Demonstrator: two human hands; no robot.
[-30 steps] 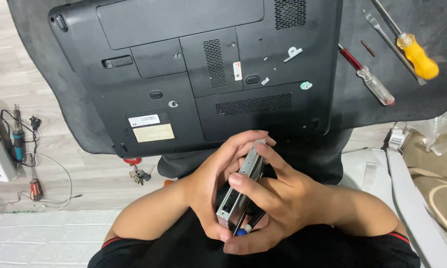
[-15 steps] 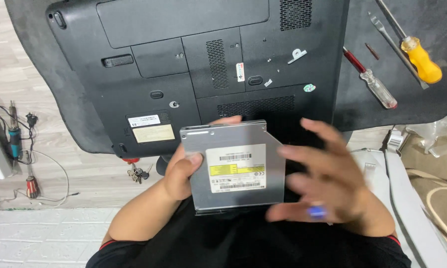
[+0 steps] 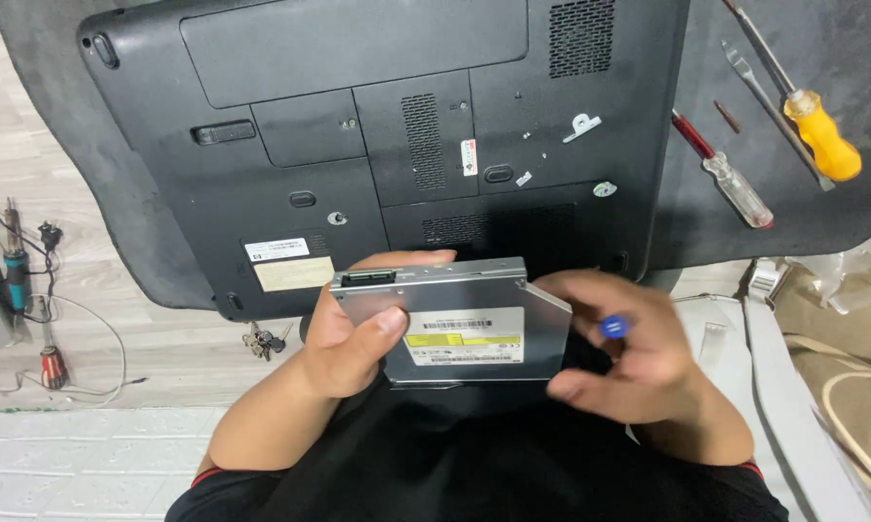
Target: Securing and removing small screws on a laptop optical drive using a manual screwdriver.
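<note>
Inspection stage, by my judgement: my left hand [image 3: 353, 338] clamps the flat, grey metal optical drive with its white-and-yellow label [image 3: 460, 324] by its left edge, label up, above my lap and just in front of the upturned black plastic laptop [image 3: 358, 126]. My right hand [image 3: 638, 358] touches the drive's right edge, a small blue-tipped tool [image 3: 613, 327] pinched in its fingers. The next move likely calls for a steady grip and close sight of the drive's fastenings.

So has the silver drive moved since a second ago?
Yes. The silver drive was edge-on between both hands; now it lies label-up in the left hand, just below the laptop.
</note>
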